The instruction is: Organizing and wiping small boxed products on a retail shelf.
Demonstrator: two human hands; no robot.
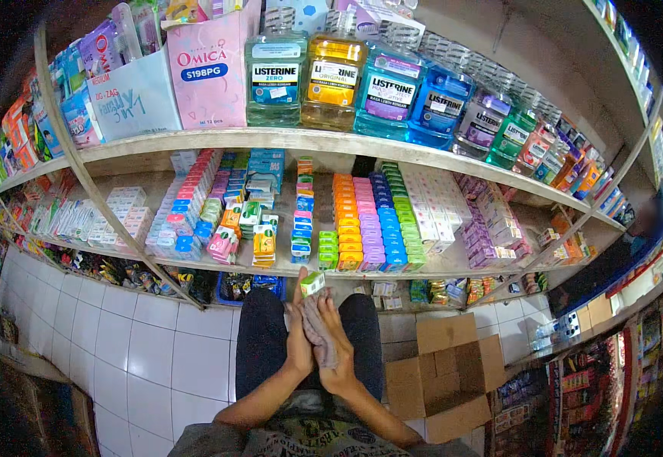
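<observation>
A small green and white box (312, 284), perhaps boxed soap, is between my fingertips just in front of the lower shelf. My left hand (299, 337) grips it from the left side, one finger reaching up along it. In my right hand (334, 348) is a crumpled grey cloth (321, 337), which lies between the two palms and touches the lower end of the box. Straight ahead stand stacks of similar boxes: green ones (328, 251), orange and yellow ones (350, 251), purple ones (372, 248) and blue ones (395, 240).
An opened cardboard box (451, 374) sits on the tiled floor (148, 343) to my right. Above the lower shelf (274, 272), Listerine bottles (331, 83) line the upper shelf (286, 137). Slanting shelf posts (108, 211) cross both sides. A blue basket (251, 287) is below. A person (651, 220) shows at far right.
</observation>
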